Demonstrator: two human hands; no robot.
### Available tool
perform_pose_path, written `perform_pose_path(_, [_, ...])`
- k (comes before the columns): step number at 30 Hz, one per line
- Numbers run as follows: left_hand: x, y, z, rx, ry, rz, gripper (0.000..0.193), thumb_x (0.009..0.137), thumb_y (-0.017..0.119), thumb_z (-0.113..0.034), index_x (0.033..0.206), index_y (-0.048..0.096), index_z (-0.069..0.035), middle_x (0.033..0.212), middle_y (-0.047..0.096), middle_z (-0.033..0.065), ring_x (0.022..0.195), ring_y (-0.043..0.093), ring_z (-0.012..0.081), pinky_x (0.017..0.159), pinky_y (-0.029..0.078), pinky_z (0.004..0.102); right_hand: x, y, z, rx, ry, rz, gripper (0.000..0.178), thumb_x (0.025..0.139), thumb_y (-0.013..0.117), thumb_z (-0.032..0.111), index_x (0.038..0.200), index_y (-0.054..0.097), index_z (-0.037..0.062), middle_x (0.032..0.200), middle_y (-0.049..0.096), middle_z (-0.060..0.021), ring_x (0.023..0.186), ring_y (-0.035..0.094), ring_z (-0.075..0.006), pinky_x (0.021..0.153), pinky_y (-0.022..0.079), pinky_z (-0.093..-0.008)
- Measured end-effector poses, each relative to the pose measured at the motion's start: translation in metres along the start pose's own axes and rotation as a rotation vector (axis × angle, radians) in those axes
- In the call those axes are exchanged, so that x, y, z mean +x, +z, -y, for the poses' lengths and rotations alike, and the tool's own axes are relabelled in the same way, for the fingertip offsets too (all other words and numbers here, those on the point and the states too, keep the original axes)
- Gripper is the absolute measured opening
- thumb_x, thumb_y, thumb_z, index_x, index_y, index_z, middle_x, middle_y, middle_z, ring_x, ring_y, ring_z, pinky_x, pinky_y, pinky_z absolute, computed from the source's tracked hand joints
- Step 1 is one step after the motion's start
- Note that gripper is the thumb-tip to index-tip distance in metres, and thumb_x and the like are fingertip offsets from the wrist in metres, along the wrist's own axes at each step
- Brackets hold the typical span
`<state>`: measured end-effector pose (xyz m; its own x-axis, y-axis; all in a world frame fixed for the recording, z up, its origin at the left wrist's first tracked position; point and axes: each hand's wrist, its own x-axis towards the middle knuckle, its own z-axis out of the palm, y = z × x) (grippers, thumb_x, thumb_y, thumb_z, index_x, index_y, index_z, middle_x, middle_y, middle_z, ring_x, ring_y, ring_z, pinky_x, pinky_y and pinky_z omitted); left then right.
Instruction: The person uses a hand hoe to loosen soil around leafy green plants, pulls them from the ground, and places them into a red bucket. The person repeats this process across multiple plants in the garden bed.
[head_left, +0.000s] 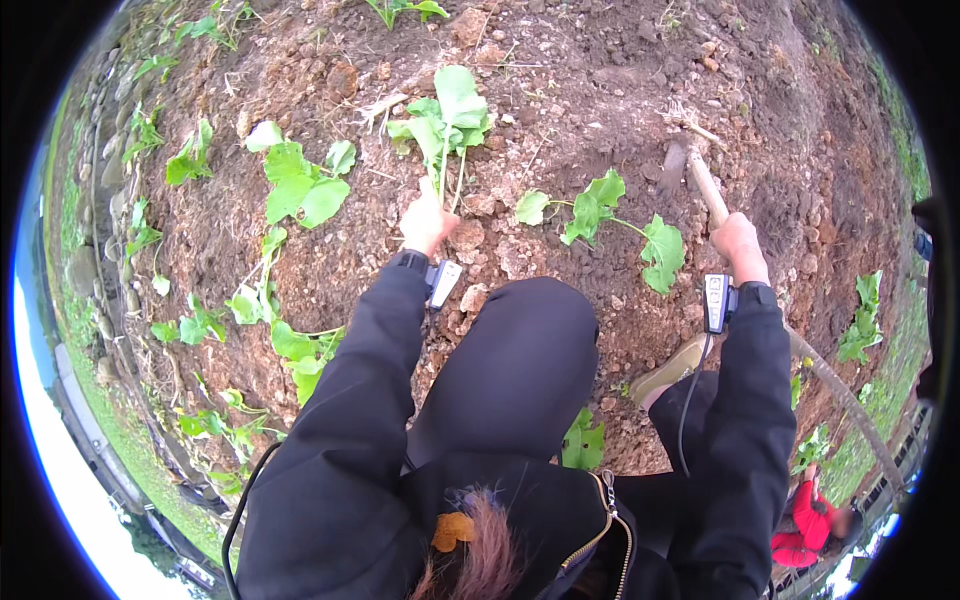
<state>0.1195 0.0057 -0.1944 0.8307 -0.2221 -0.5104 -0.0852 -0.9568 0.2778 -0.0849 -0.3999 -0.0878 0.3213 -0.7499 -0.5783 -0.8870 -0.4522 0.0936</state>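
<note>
My left hand (428, 222) is closed round the stems of a leafy green plant (450, 115), whose broad leaves point away from me over the soil. My right hand (738, 243) grips the wooden handle (708, 188) of a hoe, close to its head. The hoe's metal blade (673, 165) rests at the soil, its lower edge partly hidden by dirt. Behind my right hand the long handle runs back past my right side. Between my hands another leafy plant (595, 208) lies on the ground.
Brown, cloddy soil (600, 110) surrounds me. More leafy plants (300, 185) spread along the left, and one (862, 320) grows at the right. My shoe (672, 368) stands below my right hand. Stones (85, 270) line the far left. A person in red (805, 525) is at the lower right.
</note>
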Motion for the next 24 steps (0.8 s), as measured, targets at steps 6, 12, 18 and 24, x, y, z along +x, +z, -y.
perform_pose_path(6, [-0.005, -0.041, 0.044, -0.76, -0.047, 0.199, 0.039, 0.069, 0.069, -0.02, 0.102, 0.058, -0.004, 0.083, 0.064, 0.0107, 0.077, 0.061, 0.0209, 0.07, 0.047, 0.0336, 0.015, -0.007, 0.002, -0.136, -0.098, -0.039, 0.026, 0.075, 0.059, 0.013, 0.093, 0.062, -0.0057, 0.084, 0.065, -0.021, 0.075, 0.066, -0.0298, 0.066, 0.053, -0.0373])
perform_pose_path(12, [-0.003, -0.041, 0.068, -0.306, -0.055, 0.053, 0.024, 0.073, 0.06, -0.016, 0.094, 0.061, -0.006, 0.087, 0.065, 0.0156, 0.085, 0.062, 0.0267, 0.073, 0.048, 0.0353, 0.027, -0.029, 0.013, -0.309, -0.136, 0.002, 0.03, 0.069, 0.066, 0.012, 0.096, 0.064, -0.0012, 0.096, 0.063, -0.0224, 0.092, 0.062, -0.032, 0.078, 0.051, -0.0378])
perform_pose_path(18, [0.002, -0.044, 0.049, 0.106, -0.131, -0.103, 0.029, 0.073, 0.058, -0.029, 0.095, 0.063, -0.009, 0.094, 0.064, 0.0176, 0.089, 0.062, 0.0333, 0.079, 0.048, 0.0421, 0.045, -0.049, 0.028, -0.406, -0.164, 0.102, 0.038, 0.06, 0.073, 0.017, 0.096, 0.067, 0.0034, 0.097, 0.064, -0.0183, 0.091, 0.063, -0.031, 0.077, 0.051, -0.0369])
perform_pose_path(24, [0.007, -0.097, 0.017, -0.115, 0.047, -0.021, 0.033, 0.072, 0.07, -0.03, 0.093, 0.066, -0.005, 0.076, 0.065, 0.0086, 0.073, 0.063, 0.0199, 0.068, 0.049, 0.0345, 0.041, -0.088, 0.009, -0.453, -0.355, 0.021, 0.034, 0.066, 0.067, 0.024, 0.093, 0.066, 0.0033, 0.094, 0.065, -0.0194, 0.088, 0.063, -0.032, 0.076, 0.05, -0.0388])
